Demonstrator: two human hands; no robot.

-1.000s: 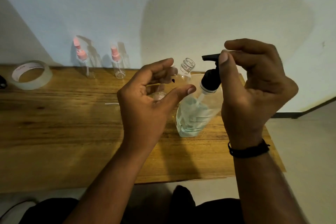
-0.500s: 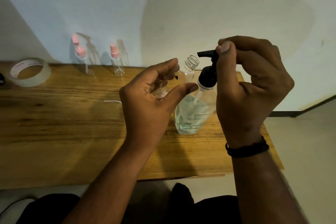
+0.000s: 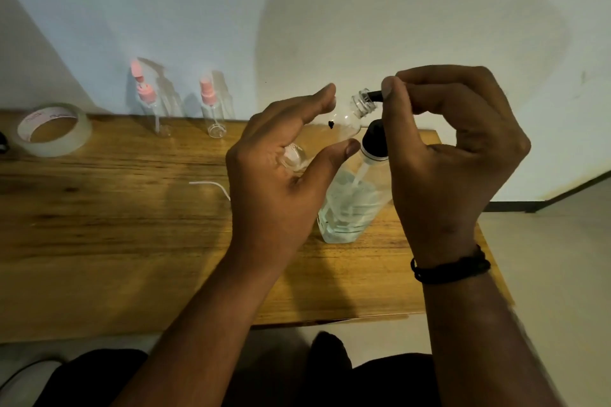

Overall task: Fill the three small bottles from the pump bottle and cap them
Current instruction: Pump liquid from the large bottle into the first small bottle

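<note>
My left hand [image 3: 284, 172] holds a small clear uncapped bottle [image 3: 347, 117] tilted, its threaded mouth up and to the right. The black spout of the pump bottle [image 3: 350, 205] touches that mouth. The pump bottle stands on the wooden table [image 3: 115, 225] and holds pale liquid. My right hand [image 3: 453, 149] grips the black pump head, fingers curled over its top. Two more small clear bottles with pink spray caps stand at the back: one at left [image 3: 150, 109] and one beside it [image 3: 211, 109].
A roll of clear tape [image 3: 53, 129] lies at the table's far left. A thin white tube [image 3: 211, 187] lies on the wood left of my left hand. The white wall rises right behind the table. The table's right edge is just past my right wrist.
My right hand has pushed the pump head down, and the small bottle's mouth has come up against the spout. The view has shifted slightly.
</note>
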